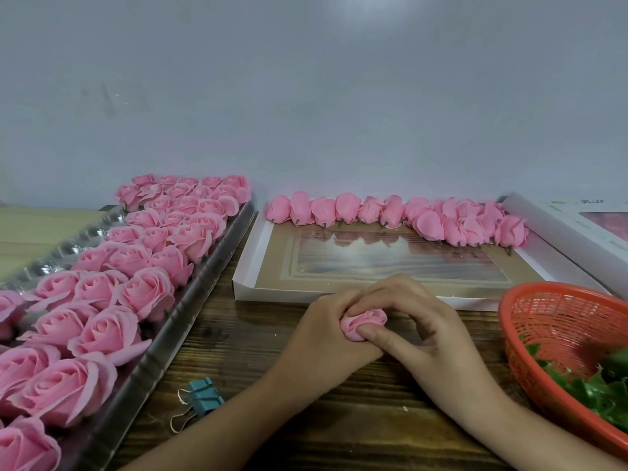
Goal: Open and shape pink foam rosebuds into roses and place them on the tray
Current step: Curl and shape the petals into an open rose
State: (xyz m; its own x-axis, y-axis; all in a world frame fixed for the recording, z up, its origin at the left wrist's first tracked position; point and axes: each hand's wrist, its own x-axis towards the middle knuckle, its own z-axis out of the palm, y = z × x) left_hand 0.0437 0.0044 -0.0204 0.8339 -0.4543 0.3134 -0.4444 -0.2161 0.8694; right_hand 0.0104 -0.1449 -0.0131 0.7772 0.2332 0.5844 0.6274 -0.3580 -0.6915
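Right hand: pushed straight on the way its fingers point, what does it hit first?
The rosebud the right hand pinches, then the left hand gripping it from the other side. Farther left, probably the tray of roses; depth is unclear.

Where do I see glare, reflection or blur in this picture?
Head view: a soft glare spot on the wall at top centre; the glossy window of the box mirrors the buds; the leaves in the basket look blurred.
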